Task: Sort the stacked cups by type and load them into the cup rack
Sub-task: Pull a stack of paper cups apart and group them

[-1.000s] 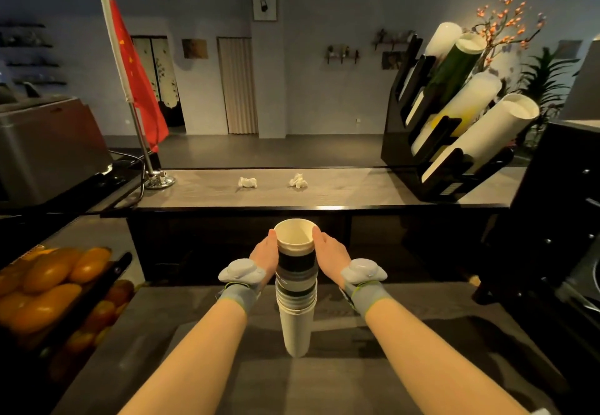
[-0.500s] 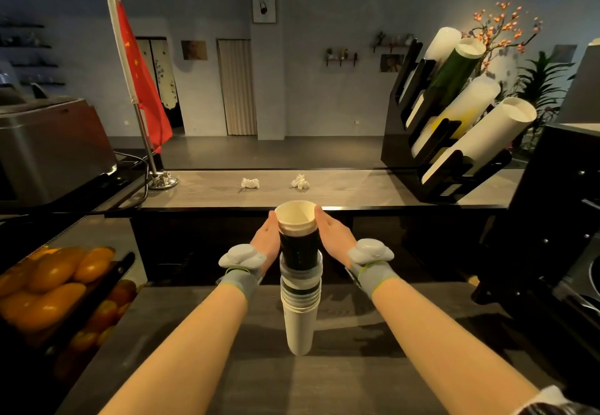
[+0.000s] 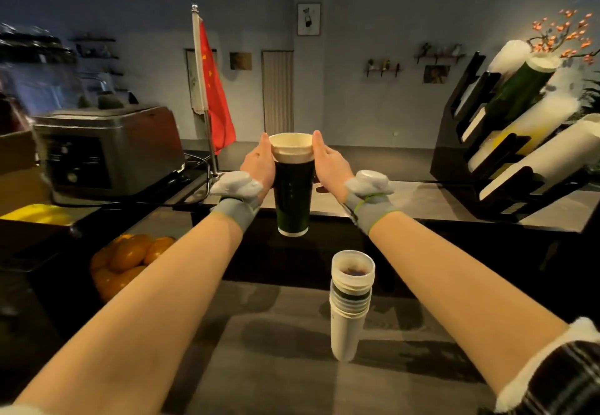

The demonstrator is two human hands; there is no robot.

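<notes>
A dark green paper cup point(image 3: 292, 200) with a cream inside hangs in the air above the counter, held upright between both hands just below its rim. My left hand point(image 3: 258, 163) grips its left side and my right hand point(image 3: 329, 163) grips its right side; the fingers behind the cup are hidden. The remaining stack of nested cups point(image 3: 349, 304), white and clear with a dark band, stands upright on the near counter point(image 3: 276, 369), below and right of the lifted cup. The black cup rack point(image 3: 454, 155) stands at the far right, holding slanted rows of white, green and yellow cups.
A crate of oranges point(image 3: 126, 258) sits low on the left. A metal machine point(image 3: 107, 151) stands on the left counter, with a red flag on a pole point(image 3: 214, 99) beside it. A raised bar top point(image 3: 422, 200) runs across behind the cup.
Both hands have lifted the dark green cup up out of the stack. The rest of the stack stays standing on the counter. The view has swung left.
</notes>
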